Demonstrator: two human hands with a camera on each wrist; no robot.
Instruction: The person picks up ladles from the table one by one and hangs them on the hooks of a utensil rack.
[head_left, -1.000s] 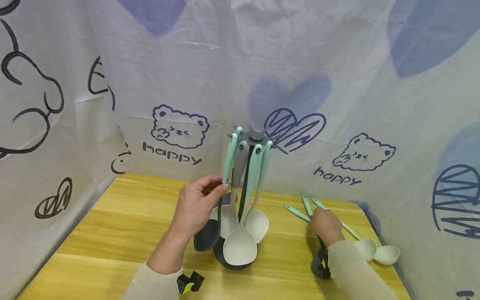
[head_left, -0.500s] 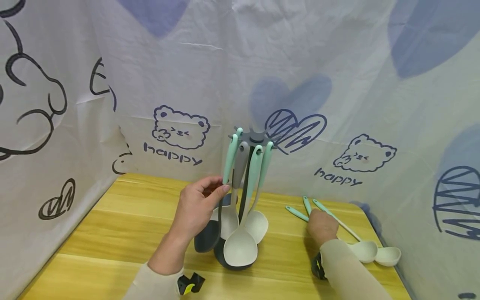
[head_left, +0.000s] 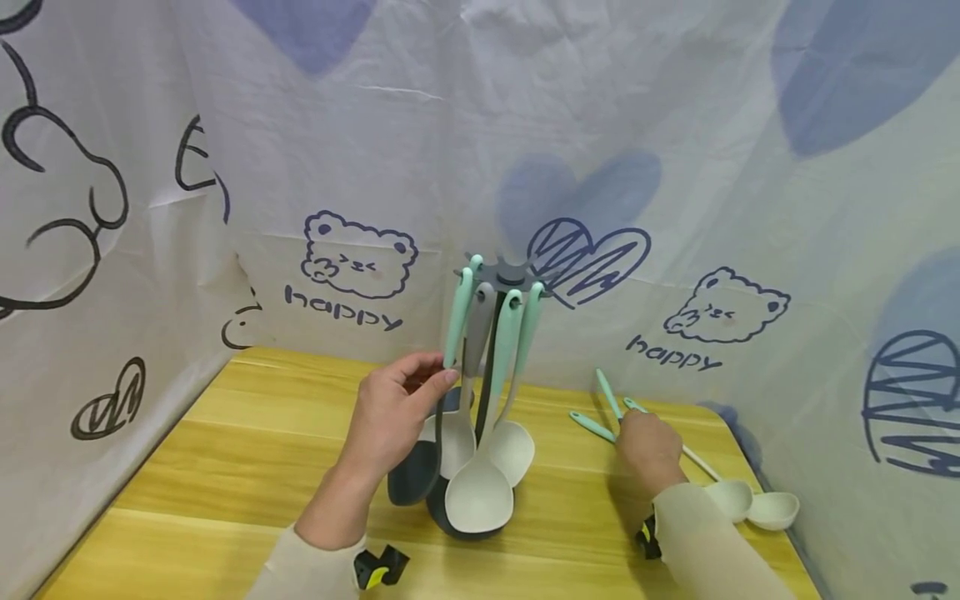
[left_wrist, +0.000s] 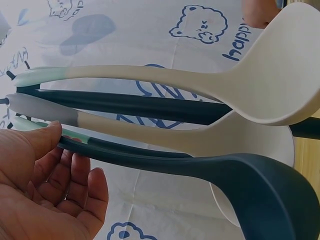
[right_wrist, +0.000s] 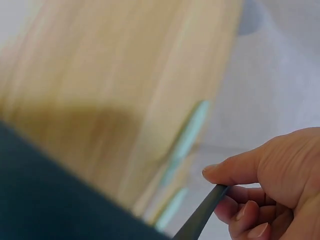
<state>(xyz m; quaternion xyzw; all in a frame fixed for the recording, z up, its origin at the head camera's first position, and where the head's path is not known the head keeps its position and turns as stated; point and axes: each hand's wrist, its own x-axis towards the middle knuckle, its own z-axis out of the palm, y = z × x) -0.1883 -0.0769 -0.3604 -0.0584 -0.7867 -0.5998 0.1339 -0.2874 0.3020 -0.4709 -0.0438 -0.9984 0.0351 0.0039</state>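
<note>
Head view: left hand (head_left: 390,417), fingers half-curled, pinches dark ladle (head_left: 415,475) hanging on rack (head_left: 512,275); right hand (head_left: 649,450) pinches dark-shafted utensil (right_wrist: 201,214), near white ladles (head_left: 774,511) on tabletop (head_left: 262,467).

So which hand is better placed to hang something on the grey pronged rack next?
Probably the right hand: it grips a slim, dark utensil stem; the left hand pinches a mint-handled teal utensil hanging on the rack.

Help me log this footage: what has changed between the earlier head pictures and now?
The middle mint handle by the right hand has moved toward the backdrop and slightly left. That hand pinches a dark shaft; its earlier grip is hidden. The left hand still pinches a dark utensil at the rack, unmoved.
</note>
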